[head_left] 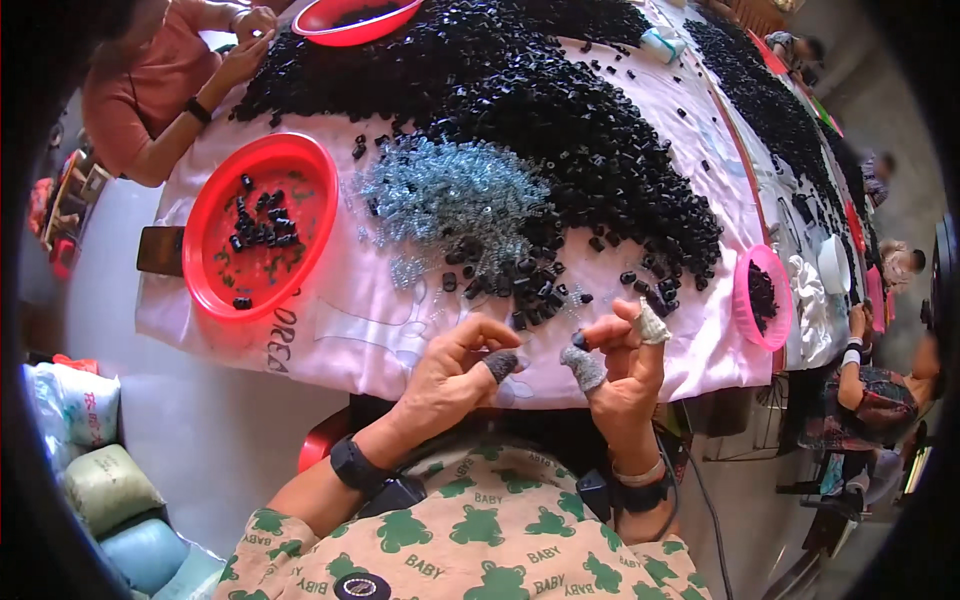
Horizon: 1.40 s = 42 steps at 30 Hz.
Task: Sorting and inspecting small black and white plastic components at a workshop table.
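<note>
My left hand (440, 380) is held over the near edge of the cloth-covered table, its thumb in a dark grey finger cover. Its thumb and forefinger are pinched together, and whatever is between them is too small to make out. Close by on the right, my right hand (627, 385) grips a small black plastic part (579, 341) between covered thumb and forefinger. Pale covers wrap that thumb and another fingertip. Just beyond both hands lie a pile of small clear plastic pieces (450, 195) and a large heap of black plastic parts (610, 150).
A red basin (191, 262) with several black parts stands at the left, beside a dark phone-like object (158, 250). On the right is a pink basket (783, 310) of black pieces. Another person (145, 110) works at the far left. Stuffed sacks (110, 485) lie on the floor.
</note>
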Each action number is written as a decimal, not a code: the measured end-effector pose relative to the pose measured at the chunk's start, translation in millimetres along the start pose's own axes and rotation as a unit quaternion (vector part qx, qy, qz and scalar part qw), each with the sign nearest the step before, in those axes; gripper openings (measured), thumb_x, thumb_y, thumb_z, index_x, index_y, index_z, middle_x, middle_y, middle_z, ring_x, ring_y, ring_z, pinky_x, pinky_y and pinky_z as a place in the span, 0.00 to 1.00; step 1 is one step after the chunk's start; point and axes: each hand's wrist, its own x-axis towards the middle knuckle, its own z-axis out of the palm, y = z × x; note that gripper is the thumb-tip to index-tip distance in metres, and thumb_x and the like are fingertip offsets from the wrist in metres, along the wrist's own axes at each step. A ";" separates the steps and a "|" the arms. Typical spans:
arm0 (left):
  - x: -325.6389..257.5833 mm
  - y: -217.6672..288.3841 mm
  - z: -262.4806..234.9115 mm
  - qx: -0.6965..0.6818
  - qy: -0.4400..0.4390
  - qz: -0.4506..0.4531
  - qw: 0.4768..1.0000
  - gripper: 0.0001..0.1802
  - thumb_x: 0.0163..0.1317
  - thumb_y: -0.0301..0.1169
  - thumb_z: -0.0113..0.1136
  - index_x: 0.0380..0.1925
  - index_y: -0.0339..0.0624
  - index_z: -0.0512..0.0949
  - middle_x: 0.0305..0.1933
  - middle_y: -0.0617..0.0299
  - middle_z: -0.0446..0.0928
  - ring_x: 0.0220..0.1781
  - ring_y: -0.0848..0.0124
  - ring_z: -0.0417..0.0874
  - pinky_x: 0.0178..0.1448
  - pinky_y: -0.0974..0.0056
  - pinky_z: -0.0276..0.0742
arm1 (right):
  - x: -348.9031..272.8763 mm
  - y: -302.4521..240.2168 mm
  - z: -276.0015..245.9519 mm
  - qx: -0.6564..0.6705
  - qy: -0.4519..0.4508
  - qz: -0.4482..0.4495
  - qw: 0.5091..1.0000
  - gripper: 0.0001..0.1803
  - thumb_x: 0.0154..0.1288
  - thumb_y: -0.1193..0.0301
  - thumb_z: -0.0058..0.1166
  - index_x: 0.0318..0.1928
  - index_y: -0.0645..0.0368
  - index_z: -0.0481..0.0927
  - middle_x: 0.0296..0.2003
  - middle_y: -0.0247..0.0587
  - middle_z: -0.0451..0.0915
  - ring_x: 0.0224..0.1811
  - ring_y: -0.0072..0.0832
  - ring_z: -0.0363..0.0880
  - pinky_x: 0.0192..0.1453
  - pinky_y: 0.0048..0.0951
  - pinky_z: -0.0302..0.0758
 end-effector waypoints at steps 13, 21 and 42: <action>2.9 -3.1 -5.7 -0.024 -0.018 -0.035 0.999 0.12 0.62 0.28 0.59 0.45 0.38 0.74 0.31 0.66 0.76 0.23 0.84 0.71 0.24 0.79 0.67 | -6.1 0.9 14.0 -0.026 -0.133 -0.029 0.990 0.39 0.54 0.86 0.61 0.66 0.61 0.61 0.47 0.43 0.77 0.43 0.26 0.78 0.51 0.28 0.76; 9.6 -7.0 -10.4 -0.131 0.003 -0.022 0.991 0.12 0.57 0.20 0.57 0.43 0.37 0.74 0.35 0.63 0.78 0.26 0.83 0.75 0.27 0.77 0.70 | 3.2 -1.8 14.9 -0.104 -0.134 -0.014 0.985 0.28 0.54 0.87 0.57 0.58 0.64 0.71 0.41 0.43 0.78 0.39 0.29 0.81 0.45 0.26 0.79; 3.6 -22.7 -8.9 0.001 -0.037 -0.030 0.999 0.17 0.62 0.18 0.45 0.51 0.39 0.72 0.41 0.67 0.75 0.36 0.81 0.75 0.37 0.73 0.73 | -8.7 -0.6 22.2 -0.144 -0.109 -0.026 0.983 0.20 0.45 0.86 0.55 0.43 0.61 0.80 0.38 0.47 0.79 0.41 0.43 0.82 0.43 0.34 0.79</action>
